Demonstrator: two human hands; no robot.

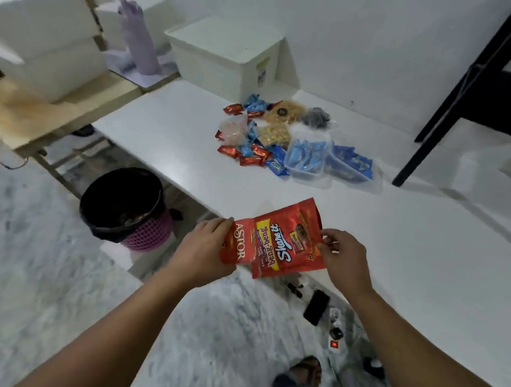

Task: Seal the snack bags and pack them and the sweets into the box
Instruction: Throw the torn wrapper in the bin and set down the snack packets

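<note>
Two red snack bags are held together over the table's near edge: a "Beng-Beng Share It" bag (287, 240) in front and an "Astor" bag (237, 246) behind it on the left. My left hand (206, 250) grips their left side, my right hand (343, 255) pinches the right edge. Farther back on the white table (394, 255) lies a pile of red and blue wrapped sweets (251, 151), clear bags of nuts and snacks (278, 126), and two clear plastic tubs (307, 160) holding blue sweets. A white lidded box (226, 57) stands at the back.
A black-lined pink waste bin (125, 206) stands on the floor left of the table. A wooden bench (44, 111) carries white foam blocks. A black table leg (451, 97) rises at right. A phone (316, 306) and a power strip (334, 332) lie on the floor.
</note>
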